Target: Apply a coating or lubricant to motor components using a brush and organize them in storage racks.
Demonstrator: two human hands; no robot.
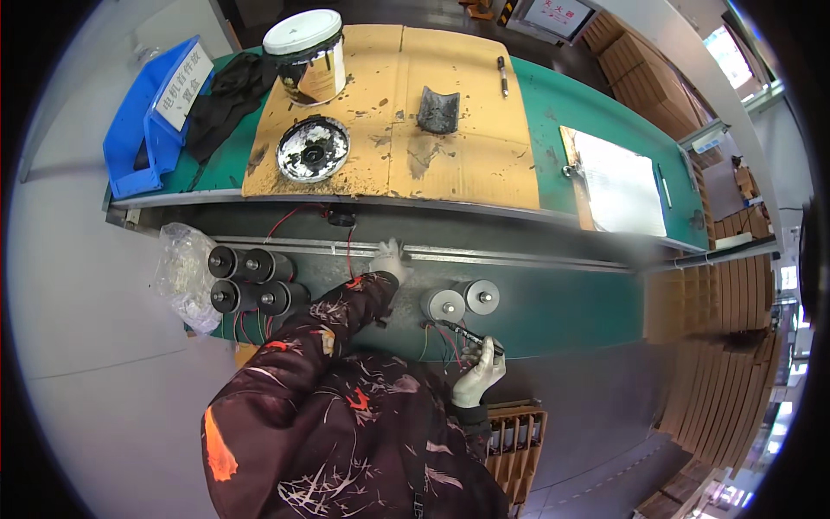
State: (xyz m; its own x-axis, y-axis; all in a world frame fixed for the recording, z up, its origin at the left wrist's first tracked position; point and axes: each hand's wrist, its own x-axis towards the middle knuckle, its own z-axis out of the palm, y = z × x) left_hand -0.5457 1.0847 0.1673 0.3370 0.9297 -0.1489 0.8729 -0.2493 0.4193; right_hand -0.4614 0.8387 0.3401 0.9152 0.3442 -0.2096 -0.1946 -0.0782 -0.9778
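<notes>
My right hand (480, 378), in a white glove, is closed round a slim black pen-like tool (467, 334). Its far end points up and left, at the lower side of a silver-grey cylindrical motor (443, 305). Just behind and right of that one stands a second silver motor (481, 297), shaft up. My left hand (389, 261), also gloved, reaches out to the metal rail (484, 256) along the bench, with its fingers apart and nothing visible in them. On the left, several black motors (275, 298) stand together with coloured wires trailing toward me.
Crumpled clear plastic (186, 277) lies left of the black motors. Over the bench runs a shelf with stained cardboard (480, 164), a paint bucket (313, 73), its black-smeared lid (303, 151), a curved dark piece (438, 111), a blue bin (130, 151) and a clipboard (618, 182).
</notes>
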